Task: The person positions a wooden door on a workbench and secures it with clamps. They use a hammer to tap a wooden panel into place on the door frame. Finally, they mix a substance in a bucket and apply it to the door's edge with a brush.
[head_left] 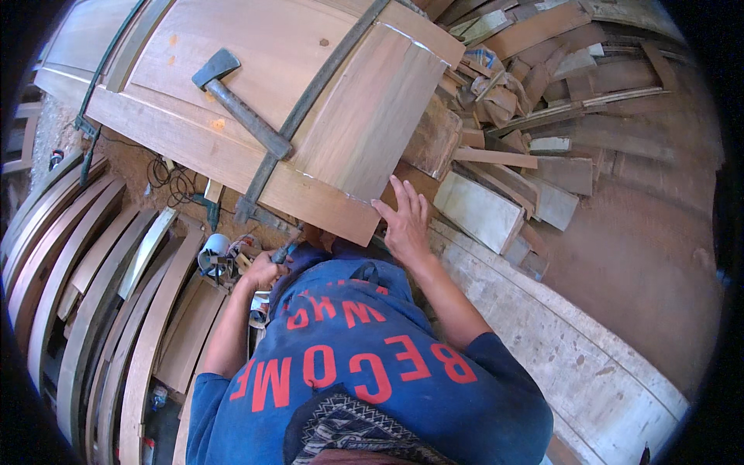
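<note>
A panelled wooden door lies flat in front of me, with a long metal bar clamp across it. On the panel rests a hammer, its worn grey handle reaching the clamp bar. My right hand is open at the door's near right corner, fingers spread and fingertips at the edge. My left hand is closed around a blue-grey tool handle below the door's near edge. The far end of that tool is partly hidden, so its kind is unclear.
Curved wooden pieces stand in rows at the left. A green power drill and a coiled black cable lie below the door. Wood offcuts pile up at the right, beside a long pale board. Another clamp crosses the door's left part.
</note>
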A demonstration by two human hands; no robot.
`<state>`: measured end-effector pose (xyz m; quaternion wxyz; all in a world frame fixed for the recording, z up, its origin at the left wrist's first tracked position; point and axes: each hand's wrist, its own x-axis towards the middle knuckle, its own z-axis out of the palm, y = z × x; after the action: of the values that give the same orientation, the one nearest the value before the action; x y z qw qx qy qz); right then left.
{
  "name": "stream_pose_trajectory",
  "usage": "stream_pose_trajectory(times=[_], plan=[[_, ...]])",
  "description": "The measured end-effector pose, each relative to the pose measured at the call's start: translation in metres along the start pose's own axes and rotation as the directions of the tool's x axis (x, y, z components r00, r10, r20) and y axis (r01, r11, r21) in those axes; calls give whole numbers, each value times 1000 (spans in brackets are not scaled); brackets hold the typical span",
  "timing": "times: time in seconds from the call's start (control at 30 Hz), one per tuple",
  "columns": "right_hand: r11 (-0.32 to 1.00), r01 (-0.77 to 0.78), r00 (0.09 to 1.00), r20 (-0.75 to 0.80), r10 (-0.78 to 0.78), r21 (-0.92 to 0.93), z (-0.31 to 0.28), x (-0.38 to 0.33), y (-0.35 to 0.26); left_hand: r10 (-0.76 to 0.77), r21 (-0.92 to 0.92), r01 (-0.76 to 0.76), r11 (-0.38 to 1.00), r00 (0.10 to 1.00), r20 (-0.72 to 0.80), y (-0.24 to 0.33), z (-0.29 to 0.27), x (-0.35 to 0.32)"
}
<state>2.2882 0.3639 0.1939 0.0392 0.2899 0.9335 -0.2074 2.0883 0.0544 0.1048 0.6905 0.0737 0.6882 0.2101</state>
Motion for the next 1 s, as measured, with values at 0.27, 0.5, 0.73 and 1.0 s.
stream_pose_trajectory(times=[0.27, 0.5, 0.73, 1.0], plan=[[962, -67, 994, -102, 41, -266, 21, -13, -32, 132, 14, -131, 991, 991, -34, -12, 0, 4], [885, -3, 1000, -22, -8, -466, 41, -1, -71, 139, 18, -139, 990, 990, 0, -4, -2, -2], [997, -56, 993, -105, 50, -60, 36, -21, -50, 231, -353, -125, 927, 933, 277, -4, -13, -4], [962, -208, 977, -87, 195, -179, 59, -13, -78, 199, -185, -149, 971, 934, 295, -19, -11, 20]])
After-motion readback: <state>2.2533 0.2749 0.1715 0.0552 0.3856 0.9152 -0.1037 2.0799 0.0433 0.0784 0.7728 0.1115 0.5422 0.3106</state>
